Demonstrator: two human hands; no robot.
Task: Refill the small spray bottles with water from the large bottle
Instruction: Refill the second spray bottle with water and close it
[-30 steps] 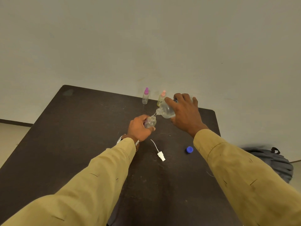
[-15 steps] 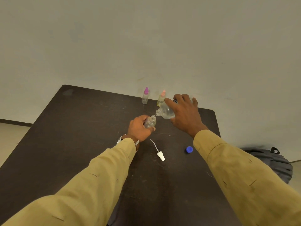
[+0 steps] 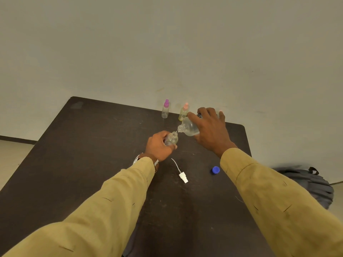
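My left hand grips a small clear spray bottle with its top off, tilted a little over the dark table. My right hand grips the large clear bottle, tipped leftward so its open neck sits just above the small bottle's mouth. A thin stream of water runs between the two necks. The white spray head with its dip tube lies on the table near me, and the blue cap lies to its right.
Two more small bottles stand at the table's far edge: one with a purple top and one yellowish with a pink top. A grey backpack sits on the floor off the table's right side. A plain wall rises behind.
Both hands and bottles have stayed almost still; the large bottle stays tipped over the small one.
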